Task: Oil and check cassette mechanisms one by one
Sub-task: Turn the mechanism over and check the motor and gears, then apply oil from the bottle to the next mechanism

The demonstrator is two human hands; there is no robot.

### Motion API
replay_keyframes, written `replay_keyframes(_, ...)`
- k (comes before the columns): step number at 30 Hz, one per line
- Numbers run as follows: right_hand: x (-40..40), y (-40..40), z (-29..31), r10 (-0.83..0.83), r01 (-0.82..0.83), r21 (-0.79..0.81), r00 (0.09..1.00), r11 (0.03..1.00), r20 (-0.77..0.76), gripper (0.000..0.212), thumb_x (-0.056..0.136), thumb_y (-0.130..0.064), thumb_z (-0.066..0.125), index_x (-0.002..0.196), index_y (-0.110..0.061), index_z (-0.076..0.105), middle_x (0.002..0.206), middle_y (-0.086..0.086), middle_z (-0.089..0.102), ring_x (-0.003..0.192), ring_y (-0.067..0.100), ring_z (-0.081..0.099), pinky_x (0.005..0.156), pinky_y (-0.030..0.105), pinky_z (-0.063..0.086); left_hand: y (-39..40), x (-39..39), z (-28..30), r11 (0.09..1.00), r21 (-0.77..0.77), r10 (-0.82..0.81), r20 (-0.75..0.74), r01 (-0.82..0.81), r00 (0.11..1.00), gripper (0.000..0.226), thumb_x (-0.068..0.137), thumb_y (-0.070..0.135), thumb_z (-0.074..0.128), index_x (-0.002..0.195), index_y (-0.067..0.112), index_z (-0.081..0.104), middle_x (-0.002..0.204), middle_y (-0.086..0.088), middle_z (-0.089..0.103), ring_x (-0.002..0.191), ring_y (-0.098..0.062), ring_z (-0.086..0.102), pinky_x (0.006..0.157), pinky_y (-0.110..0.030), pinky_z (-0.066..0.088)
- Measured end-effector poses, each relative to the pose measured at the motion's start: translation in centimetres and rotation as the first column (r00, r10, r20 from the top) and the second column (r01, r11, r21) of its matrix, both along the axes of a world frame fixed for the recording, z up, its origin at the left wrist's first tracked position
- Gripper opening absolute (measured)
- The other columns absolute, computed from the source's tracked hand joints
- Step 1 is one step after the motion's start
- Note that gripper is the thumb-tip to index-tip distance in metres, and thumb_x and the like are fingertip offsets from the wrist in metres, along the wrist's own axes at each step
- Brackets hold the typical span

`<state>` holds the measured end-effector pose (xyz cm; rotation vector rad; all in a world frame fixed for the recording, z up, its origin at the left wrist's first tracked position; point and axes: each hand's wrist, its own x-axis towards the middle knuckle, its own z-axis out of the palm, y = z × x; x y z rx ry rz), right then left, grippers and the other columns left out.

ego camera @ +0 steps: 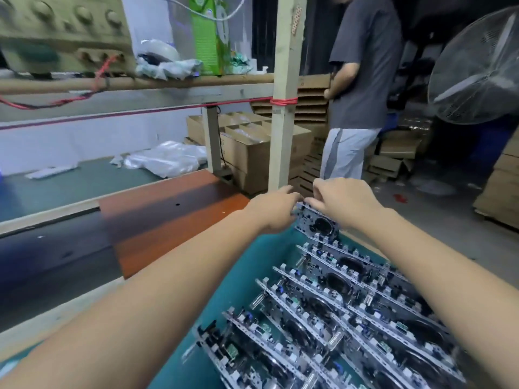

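The farthest cassette mechanism [318, 224] in the teal tray [252, 265] was pinched at its top edge by the left hand [276, 210] and right hand [341, 200]; a straight lift would have spared neighbours.

Head-worn view, forward and down (wide-angle), close over the teal tray [252, 265].

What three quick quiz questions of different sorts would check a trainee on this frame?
1. True or false: both hands are at the farthest cassette mechanism in the teal tray.
2. Which lies left of the tray? A) fan B) reddish-brown board C) cardboard boxes
3. Fill in: the mechanisms stand in ____, leaning one behind another.

Key: 1 true; 2 B; 3 rows
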<state>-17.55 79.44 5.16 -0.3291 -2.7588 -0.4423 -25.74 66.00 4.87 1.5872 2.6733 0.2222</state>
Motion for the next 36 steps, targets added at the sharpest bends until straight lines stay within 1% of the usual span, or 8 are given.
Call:
replay_keyframes(4, 4.1, -8.5, 3.1, 0.222, -0.252, -0.19, 0.961, 0.949, -0.165, 0.021, 0.096, -0.044, 0.041, 0.085, -0.027, 0.046, 0.076, -0.003, 0.059, 0.071, 0.022, 0.055, 0.055, 0.033, 0.036, -8.7, 4.2, 3.6, 0.98, 0.169, 0.119, -0.093, -0.102, 0.989, 0.02, 0.093, 0.028, 0.051, 0.11, 0.022, 0.06, 0.11, 0.001, 0.066, 0.101, -0.021, 0.059, 0.072, -0.03, 0.042)
replay_keyframes(8, 9.1, -18.9, 4.2, 0.495, -0.502, -0.166, 0.865, 0.849, -0.084, 0.018, 0.099, -0.04, 0.028, 0.101, -0.027, 0.04, 0.073, -0.003, 0.054, 0.076, 0.026, 0.061, 0.058, 0.035, 0.039, -20.8, 10.9, 3.9, 0.925, 0.3, 0.284, -0.135, -0.234, 0.949, 0.011, 0.091, 0.038, 0.053, 0.083, 0.03, 0.051, 0.081, 0.011, 0.055, 0.073, -0.011, 0.044, 0.061, -0.027, 0.03)
replay_keyframes(12, 12.0, -30.3, 3.1, 0.753, -0.732, -0.209, 0.656, 0.649, 0.042, 0.02, 0.1, -0.039, 0.026, 0.107, -0.027, 0.041, 0.096, 0.001, 0.063, 0.091, 0.028, 0.06, 0.06, 0.035, 0.027, -33.3, 17.2, 0.4, 0.795, 0.369, 0.516, 0.004, -0.481, 0.856, 0.015, 0.085, 0.036, 0.055, 0.078, 0.033, 0.041, 0.072, 0.015, 0.049, 0.071, -0.007, 0.047, 0.061, -0.025, 0.03)
replay_keyframes(16, 13.5, -41.1, -0.4, 0.891, -0.842, -0.299, 0.446, 0.448, 0.081, 0.023, 0.101, -0.039, 0.03, 0.106, -0.022, 0.044, 0.1, 0.006, 0.064, 0.092, 0.032, 0.058, 0.061, 0.035, 0.024, -45.0, 23.3, -4.6, 0.571, 0.361, 0.738, 0.168, -0.738, 0.653, 0.018, 0.086, 0.035, 0.06, 0.077, 0.039, 0.045, 0.067, 0.021, 0.052, 0.064, 0.005, 0.049, 0.058, -0.013, 0.035)
replay_keyframes(20, 13.6, -50.8, -4.7, 0.958, -0.823, -0.499, 0.281, 0.272, 0.06, 0.022, 0.099, -0.036, 0.038, 0.103, -0.018, 0.051, 0.101, 0.008, 0.065, 0.095, 0.031, 0.057, 0.07, 0.038, 0.038, -54.9, 28.2, -7.7, 0.369, 0.304, 0.864, 0.236, -0.878, 0.445, 0.026, 0.086, 0.032, 0.064, 0.073, 0.046, 0.045, 0.078, 0.026, 0.059, 0.066, -0.005, 0.055, 0.067, -0.024, 0.046)
replay_keyframes(24, 13.3, -60.0, -7.6, 0.977, -0.707, -0.684, 0.212, 0.179, 0.036, 0.02, 0.096, -0.032, 0.046, 0.105, -0.016, 0.055, 0.108, 0.005, 0.065, 0.1, 0.027, 0.056, 0.078, 0.035, 0.042, -63.0, 31.5, -8.2, 0.197, 0.269, 0.944, 0.208, -0.943, 0.257, 0.022, 0.087, 0.029, 0.065, 0.085, 0.044, 0.049, 0.087, 0.02, 0.062, 0.078, -0.004, 0.057, 0.073, -0.021, 0.043)
replay_keyframes(31, 13.4, -73.9, -9.2, 0.956, -0.41, -0.911, 0.283, 0.044, -0.081, 0.027, 0.096, -0.016, 0.046, 0.119, -0.012, 0.059, 0.122, 0.009, 0.062, 0.112, 0.026, 0.054, 0.093, 0.03, 0.04, -72.1, 33.0, -6.9, -0.06, 0.413, 0.988, -0.105, -0.909, -0.113, 0.028, 0.079, 0.021, 0.075, 0.103, 0.009, 0.066, 0.097, -0.008, 0.063, 0.091, -0.029, 0.059, 0.075, -0.043, 0.049)
replay_keyframes(36, 12.0, -80.5, -7.5, 0.939, -0.346, -0.937, 0.335, 0.045, -0.078, 0.049, 0.097, -0.009, 0.037, 0.145, -0.008, 0.031, 0.147, 0.012, 0.037, 0.126, 0.031, 0.044, 0.101, 0.036, 0.037, -77.5, 31.7, -5.1, -0.296, 0.335, 0.932, -0.105, -0.894, -0.348, 0.061, 0.088, 0.036, 0.064, 0.132, -0.003, 0.046, 0.122, -0.023, 0.054, 0.113, -0.039, 0.051, 0.088, -0.049, 0.044)
